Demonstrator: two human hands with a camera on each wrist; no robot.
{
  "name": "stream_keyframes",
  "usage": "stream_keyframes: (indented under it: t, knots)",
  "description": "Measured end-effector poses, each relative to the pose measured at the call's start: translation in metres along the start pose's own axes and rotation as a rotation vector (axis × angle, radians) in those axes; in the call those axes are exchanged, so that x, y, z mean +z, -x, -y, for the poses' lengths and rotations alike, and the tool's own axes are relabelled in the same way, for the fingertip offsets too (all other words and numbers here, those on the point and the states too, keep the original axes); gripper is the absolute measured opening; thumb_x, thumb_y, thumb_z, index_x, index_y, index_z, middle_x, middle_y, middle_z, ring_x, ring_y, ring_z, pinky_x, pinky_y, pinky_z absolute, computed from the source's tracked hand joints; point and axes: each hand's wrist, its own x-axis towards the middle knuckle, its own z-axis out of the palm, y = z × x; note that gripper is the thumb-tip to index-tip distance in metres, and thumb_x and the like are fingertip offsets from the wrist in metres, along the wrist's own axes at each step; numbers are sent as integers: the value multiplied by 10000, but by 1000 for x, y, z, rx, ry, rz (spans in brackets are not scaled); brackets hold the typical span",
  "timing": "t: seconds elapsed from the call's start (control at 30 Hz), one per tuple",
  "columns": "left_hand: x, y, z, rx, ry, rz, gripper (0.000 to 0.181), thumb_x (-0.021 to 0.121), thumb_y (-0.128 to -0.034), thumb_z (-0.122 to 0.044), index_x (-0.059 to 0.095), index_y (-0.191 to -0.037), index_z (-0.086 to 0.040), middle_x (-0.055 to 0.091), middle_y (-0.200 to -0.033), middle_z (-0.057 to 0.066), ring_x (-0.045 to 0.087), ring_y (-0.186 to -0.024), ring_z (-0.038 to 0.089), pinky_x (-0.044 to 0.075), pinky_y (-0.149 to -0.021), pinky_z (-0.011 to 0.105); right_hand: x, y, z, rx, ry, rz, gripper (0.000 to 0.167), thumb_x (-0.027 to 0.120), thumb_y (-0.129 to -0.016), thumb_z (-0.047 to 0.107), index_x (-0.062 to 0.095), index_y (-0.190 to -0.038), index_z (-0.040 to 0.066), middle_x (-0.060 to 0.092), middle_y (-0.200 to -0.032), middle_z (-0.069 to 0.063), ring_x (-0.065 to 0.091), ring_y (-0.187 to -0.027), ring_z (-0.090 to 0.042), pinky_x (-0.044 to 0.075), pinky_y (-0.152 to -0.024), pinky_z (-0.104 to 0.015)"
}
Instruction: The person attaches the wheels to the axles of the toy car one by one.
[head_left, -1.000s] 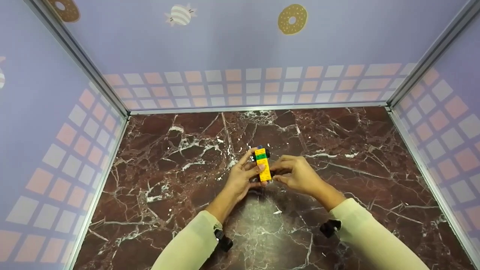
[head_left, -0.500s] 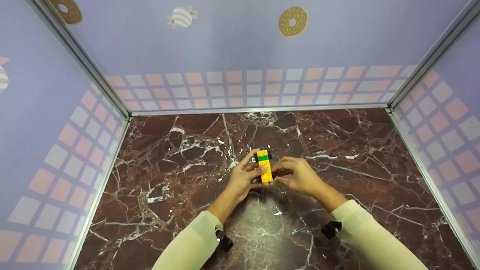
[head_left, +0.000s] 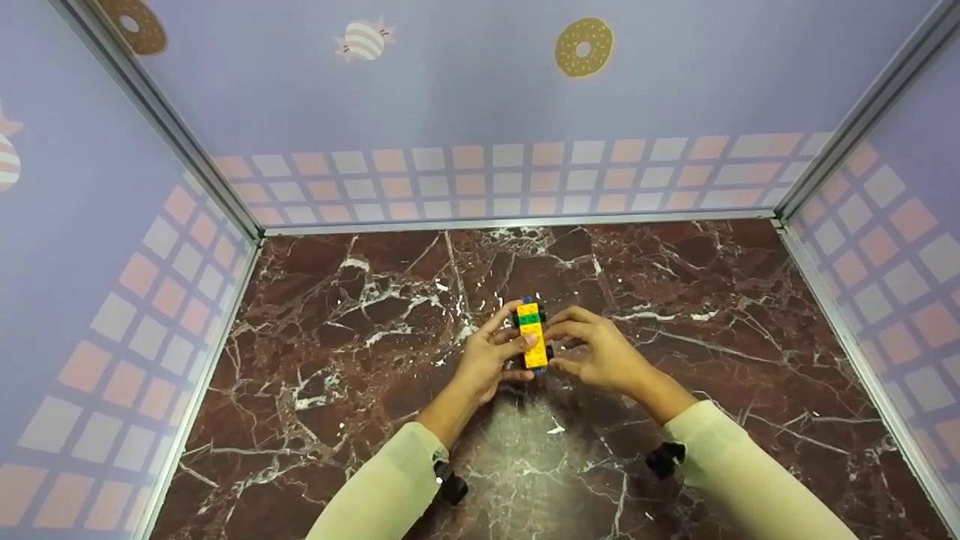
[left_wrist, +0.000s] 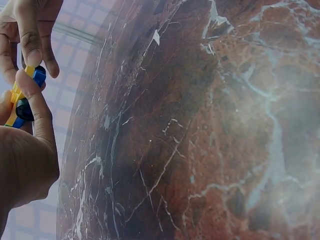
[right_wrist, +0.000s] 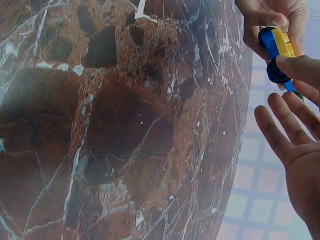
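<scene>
A small toy car point(head_left: 535, 352) of building bricks has a yellow top with a green band, a blue base and black wheels. My left hand point(head_left: 480, 360) holds it above the table, thumb on the yellow bricks and fingers along its far side and near end. On the car's right side, my right hand point(head_left: 600, 352) has its thumb close to the rear black wheel point(head_left: 550, 352). In the right wrist view, that thumb point(right_wrist: 300, 67) lies at the car while the other fingers point(right_wrist: 282, 125) are extended, apart from it. Parts of the wheels are hidden by fingers.
The dark red marbled table point(head_left: 337, 450) lies beneath both hands. Purple panels point(head_left: 480, 97) with printed squares and sweets enclose its back and sides, joined by metal edging point(head_left: 517, 223). Black wrist cameras point(head_left: 452, 484) sit on both cuffs.
The fingers of my right hand have loosened and moved off the rear wheel, which now shows more fully. The car has shifted slightly right and nearer, still in my left hand.
</scene>
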Motion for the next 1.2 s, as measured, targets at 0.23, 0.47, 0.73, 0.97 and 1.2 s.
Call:
stream_keyframes:
  t: [0.23, 0.47, 0.73, 0.97, 1.2]
  knots:
    - [-2, -2, 1, -10, -35, -5, 715, 794, -1017, -65, 525, -1652, -251, 751, -1223, 92, 770, -949, 248, 717, -601, 308, 3, 1, -3, 3, 69, -47, 555, 972, -818, 103, 766, -1333, 107, 582, -1498, -180, 647, -1311, -356, 678, -1038, -543]
    - [0, -6, 8, -26, -53, -12, 719, 795, -1015, -68, 513, -1658, -221, 761, -1184, 72, 762, -882, 217, 716, -601, 300, 11, 0, -7, 41, 119, -3, 790, 996, -813, 307, 660, -1512, 156, 532, -1607, -169, 502, -1426, -394, 550, -1196, -650]
    - [2, -9, 14, -52, -80, -38, 686, 809, -1003, -70, 571, -1623, -243, 747, -1196, 83, 750, -873, 201, 703, -581, 275, 18, -1, -15, 52, 171, 24, 885, 1004, -797, 285, 601, -1570, 132, 531, -1618, -200, 510, -1484, -429, 507, -1255, -668]
    - [-2, -11, 18, -73, -91, -33, 718, 806, -1004, -68, 537, -1648, -234, 755, -1152, 57, 746, -861, 200, 701, -581, 266, 25, -1, -20, 60, 175, 25, 881, 996, -803, 289, 598, -1572, 127, 565, -1576, -167, 557, -1464, -418, 511, -1259, -650]
    - [-5, -11, 19, -86, -118, -25, 705, 790, -1007, -50, 547, -1642, -238, 746, -1259, 110, 752, -903, 224, 722, -618, 306, 26, -1, -24, 91, 212, 18, 945, 1002, -791, 395, 580, -1584, 102, 603, -1526, -157, 588, -1403, -391, 550, -1227, -621]
